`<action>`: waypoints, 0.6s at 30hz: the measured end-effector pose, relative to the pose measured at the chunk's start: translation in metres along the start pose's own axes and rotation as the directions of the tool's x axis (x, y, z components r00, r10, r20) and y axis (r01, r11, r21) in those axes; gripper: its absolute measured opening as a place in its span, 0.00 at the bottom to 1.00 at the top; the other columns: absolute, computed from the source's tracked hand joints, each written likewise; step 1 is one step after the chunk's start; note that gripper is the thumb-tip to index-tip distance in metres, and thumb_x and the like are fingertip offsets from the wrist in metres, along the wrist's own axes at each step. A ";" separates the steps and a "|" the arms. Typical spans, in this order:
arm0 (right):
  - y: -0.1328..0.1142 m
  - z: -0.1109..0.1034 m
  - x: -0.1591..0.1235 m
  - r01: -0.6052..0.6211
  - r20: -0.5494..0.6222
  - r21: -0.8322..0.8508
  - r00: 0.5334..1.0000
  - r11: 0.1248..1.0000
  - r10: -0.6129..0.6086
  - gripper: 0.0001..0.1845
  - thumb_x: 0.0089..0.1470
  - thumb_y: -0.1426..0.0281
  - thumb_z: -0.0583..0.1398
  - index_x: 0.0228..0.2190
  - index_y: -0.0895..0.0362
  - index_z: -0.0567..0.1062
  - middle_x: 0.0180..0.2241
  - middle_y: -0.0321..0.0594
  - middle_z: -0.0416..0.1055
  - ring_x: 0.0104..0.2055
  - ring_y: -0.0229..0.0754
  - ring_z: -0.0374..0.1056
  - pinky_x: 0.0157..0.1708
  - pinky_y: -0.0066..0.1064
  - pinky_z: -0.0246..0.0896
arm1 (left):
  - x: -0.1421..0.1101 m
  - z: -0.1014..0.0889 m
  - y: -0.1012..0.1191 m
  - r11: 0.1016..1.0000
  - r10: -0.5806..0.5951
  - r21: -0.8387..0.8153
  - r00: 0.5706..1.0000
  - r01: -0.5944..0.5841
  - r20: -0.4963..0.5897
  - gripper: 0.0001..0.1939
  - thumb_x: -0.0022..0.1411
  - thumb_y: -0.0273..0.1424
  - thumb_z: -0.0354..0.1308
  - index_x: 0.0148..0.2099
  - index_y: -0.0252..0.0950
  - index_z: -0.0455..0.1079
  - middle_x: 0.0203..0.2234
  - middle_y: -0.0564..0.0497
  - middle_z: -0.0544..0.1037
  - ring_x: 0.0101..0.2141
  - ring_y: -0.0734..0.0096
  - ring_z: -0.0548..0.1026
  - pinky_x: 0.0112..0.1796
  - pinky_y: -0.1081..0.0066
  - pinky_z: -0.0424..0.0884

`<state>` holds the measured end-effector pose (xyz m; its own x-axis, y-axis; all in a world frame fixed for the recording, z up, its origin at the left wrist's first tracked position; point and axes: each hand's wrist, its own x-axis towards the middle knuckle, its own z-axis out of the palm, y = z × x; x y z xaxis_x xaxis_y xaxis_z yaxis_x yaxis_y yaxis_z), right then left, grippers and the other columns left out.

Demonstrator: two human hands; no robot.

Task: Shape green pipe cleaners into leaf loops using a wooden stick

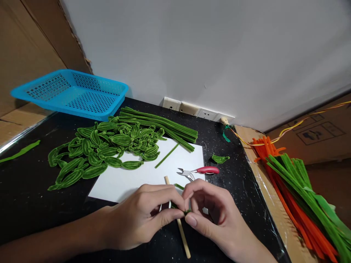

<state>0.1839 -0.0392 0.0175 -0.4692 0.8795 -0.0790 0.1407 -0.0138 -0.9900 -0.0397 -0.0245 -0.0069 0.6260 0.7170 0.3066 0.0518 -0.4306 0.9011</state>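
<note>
My left hand (145, 215) and my right hand (222, 219) meet at the front of the table, fingertips pinched together on a short green pipe cleaner (187, 212). Most of that piece is hidden by the fingers. Under the left fingertips runs a thin wooden stick (183, 239); whether the left hand touches it I cannot tell. Just beyond the right hand lie nippers with a red handle (207, 170), jaws apart. A cut green pipe cleaner length (166, 155) rests on the white paper (109, 184). Farther left is a heap of leaf shapes bent from green pipe cleaner (120, 140).
Behind the leaves lies a bundle of green pipe cleaners (164, 126). A blue plastic basket (90, 104) stands back left. One leaf (220, 159) sits apart on the right. Orange pipe cleaners (298, 223) and bright green ones (304, 197) lie on cardboard, near a yellow cord (290, 128) and wall sockets (207, 114).
</note>
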 end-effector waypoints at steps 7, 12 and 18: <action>0.010 0.001 0.000 0.511 -0.005 -0.651 0.737 0.561 -0.676 0.14 0.57 0.79 0.67 0.45 0.58 0.76 0.36 0.42 0.78 0.34 0.40 0.75 0.31 0.30 0.71 | 0.001 -0.001 0.007 0.939 -0.286 -0.200 0.958 0.280 -0.001 0.08 0.73 0.34 0.57 0.41 0.35 0.71 0.26 0.56 0.68 0.25 0.77 0.65 0.27 0.75 0.62; 0.014 0.001 -0.001 0.469 0.014 -0.801 0.637 0.373 -0.771 0.10 0.59 0.81 0.65 0.40 0.57 0.79 0.32 0.39 0.80 0.28 0.37 0.75 0.27 0.28 0.71 | 0.004 -0.003 0.012 0.788 -0.469 -0.404 0.878 0.465 0.096 0.14 0.72 0.42 0.58 0.41 0.36 0.70 0.25 0.56 0.69 0.23 0.77 0.66 0.25 0.76 0.64; 0.021 -0.004 -0.004 0.441 0.090 -0.857 0.636 0.265 -0.767 0.11 0.60 0.81 0.64 0.44 0.59 0.79 0.35 0.41 0.81 0.33 0.39 0.77 0.34 0.30 0.74 | 0.003 -0.001 0.006 0.931 -0.338 -0.160 0.941 0.329 -0.032 0.10 0.74 0.36 0.56 0.42 0.36 0.71 0.24 0.57 0.68 0.23 0.77 0.66 0.26 0.75 0.64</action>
<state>0.1924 -0.0406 -0.0029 -0.4845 0.5272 0.6981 0.5778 0.7920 -0.1971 -0.0381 -0.0250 -0.0002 0.5462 0.8376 -0.0060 0.1294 -0.0772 0.9886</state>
